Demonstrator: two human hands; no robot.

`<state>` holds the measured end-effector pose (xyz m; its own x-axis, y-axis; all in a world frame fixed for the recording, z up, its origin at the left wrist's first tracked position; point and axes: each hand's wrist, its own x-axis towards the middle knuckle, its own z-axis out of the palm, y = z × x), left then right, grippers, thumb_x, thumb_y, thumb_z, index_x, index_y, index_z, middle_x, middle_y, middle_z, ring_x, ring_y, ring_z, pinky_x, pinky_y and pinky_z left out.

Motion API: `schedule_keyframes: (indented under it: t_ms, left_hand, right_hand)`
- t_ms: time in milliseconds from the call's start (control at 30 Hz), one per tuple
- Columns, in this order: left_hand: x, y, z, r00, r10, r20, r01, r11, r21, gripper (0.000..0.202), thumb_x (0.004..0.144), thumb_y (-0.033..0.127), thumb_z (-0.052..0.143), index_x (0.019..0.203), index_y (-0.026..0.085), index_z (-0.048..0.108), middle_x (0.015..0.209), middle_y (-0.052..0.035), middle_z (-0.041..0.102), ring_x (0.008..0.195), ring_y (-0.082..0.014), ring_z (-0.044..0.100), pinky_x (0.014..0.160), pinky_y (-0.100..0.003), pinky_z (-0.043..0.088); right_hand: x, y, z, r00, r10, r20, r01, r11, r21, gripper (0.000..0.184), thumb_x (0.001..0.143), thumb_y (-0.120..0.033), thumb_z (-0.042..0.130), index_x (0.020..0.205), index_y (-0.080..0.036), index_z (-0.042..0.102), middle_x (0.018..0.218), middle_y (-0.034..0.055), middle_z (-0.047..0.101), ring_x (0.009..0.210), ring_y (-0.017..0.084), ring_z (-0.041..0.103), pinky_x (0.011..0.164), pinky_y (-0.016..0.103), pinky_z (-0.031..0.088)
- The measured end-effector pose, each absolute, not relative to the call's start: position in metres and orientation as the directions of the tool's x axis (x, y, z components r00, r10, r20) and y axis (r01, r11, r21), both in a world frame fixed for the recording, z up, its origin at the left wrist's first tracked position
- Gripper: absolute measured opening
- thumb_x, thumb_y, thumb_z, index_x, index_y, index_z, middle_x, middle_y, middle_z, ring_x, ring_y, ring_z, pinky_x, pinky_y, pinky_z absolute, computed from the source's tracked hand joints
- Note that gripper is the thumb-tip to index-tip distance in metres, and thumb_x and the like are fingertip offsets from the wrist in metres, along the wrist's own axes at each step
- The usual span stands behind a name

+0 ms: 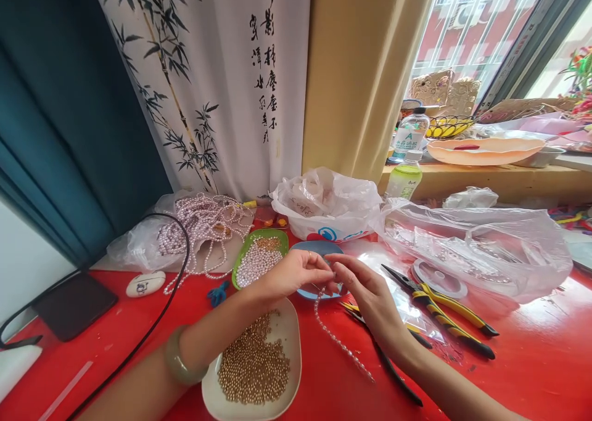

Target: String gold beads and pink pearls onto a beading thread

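My left hand [298, 273] and my right hand [365, 282] meet above a blue plate [303, 294], fingertips pinched close together. From the fingers of my left hand a strand of clear and pinkish beads [335, 338] hangs down, its lower end lying over the red tabletop. What the right fingertips pinch is too small to make out. Under my left forearm is a white tray [296, 371] of gold beads [254, 365]. Just behind that wrist, a green tray [237, 267] holds pearl-white beads [259, 264] and some gold ones.
Long-nose pliers [437, 304] with yellow-black handles lie right of my hands, by a spool [439, 278]. Another tool [393, 371] lies under my right forearm. Plastic bags [485, 254] and pearl strands [203, 224] line the back. A black cable [178, 279] arcs across the left.
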<state>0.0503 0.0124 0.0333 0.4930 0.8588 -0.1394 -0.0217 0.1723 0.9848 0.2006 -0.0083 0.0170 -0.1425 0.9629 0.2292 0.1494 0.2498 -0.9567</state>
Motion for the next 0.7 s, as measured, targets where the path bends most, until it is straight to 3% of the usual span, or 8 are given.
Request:
schedule_keyframes:
  t_ms: [200, 433, 567, 700]
  left_hand:
    - [0.050, 0.014, 0.032, 0.530, 0.836, -0.141, 0.022, 0.152, 0.988, 0.023, 0.062, 0.032, 0.068, 0.068, 0.012, 0.059, 0.066, -0.0038, 0.063, 0.064, -0.0121, 0.057, 0.065, -0.027, 0.042]
    - [0.040, 0.008, 0.036, 0.543, 0.834, -0.098, 0.125, 0.035, 0.992, 0.013, 0.065, 0.022, 0.065, 0.074, 0.012, 0.065, 0.075, -0.0045, 0.065, 0.073, -0.0137, 0.058, 0.075, -0.029, 0.042]
    - [0.021, -0.004, 0.034, 0.391, 0.920, -0.026, 0.292, -0.097, 0.951, 0.023, 0.066, 0.016, 0.062, 0.088, 0.014, 0.064, 0.092, -0.0071, 0.065, 0.087, -0.0175, 0.057, 0.080, -0.031, 0.042]
    - [-0.001, -0.011, 0.030, 0.226, 0.974, -0.026, 0.309, -0.046, 0.950, 0.014, 0.070, 0.021, 0.059, 0.082, 0.014, 0.064, 0.084, -0.0065, 0.066, 0.081, -0.0172, 0.058, 0.075, -0.030, 0.042]
  right_hand:
    - [0.203, -0.009, 0.024, -0.106, 0.947, 0.303, 0.181, 0.318, -0.931, 0.018, 0.075, -0.034, 0.056, 0.082, -0.020, 0.065, 0.073, 0.0018, 0.063, 0.060, 0.014, 0.056, 0.053, 0.024, 0.045]
    - [0.199, -0.016, 0.031, -0.155, 0.957, 0.243, 0.043, 0.253, -0.967, 0.018, 0.074, -0.033, 0.058, 0.076, -0.017, 0.064, 0.059, 0.0005, 0.062, 0.055, 0.013, 0.055, 0.049, 0.022, 0.044]
    - [0.195, -0.018, 0.028, -0.188, 0.969, 0.161, -0.008, 0.162, -0.987, 0.021, 0.071, -0.036, 0.061, 0.081, -0.018, 0.063, 0.063, 0.0017, 0.065, 0.060, 0.015, 0.061, 0.051, 0.021, 0.046]
    - [0.194, -0.018, 0.020, -0.204, 0.976, 0.081, -0.024, 0.078, -0.997, 0.025, 0.071, -0.039, 0.062, 0.084, -0.018, 0.061, 0.071, 0.0046, 0.069, 0.063, 0.018, 0.064, 0.054, 0.025, 0.049]
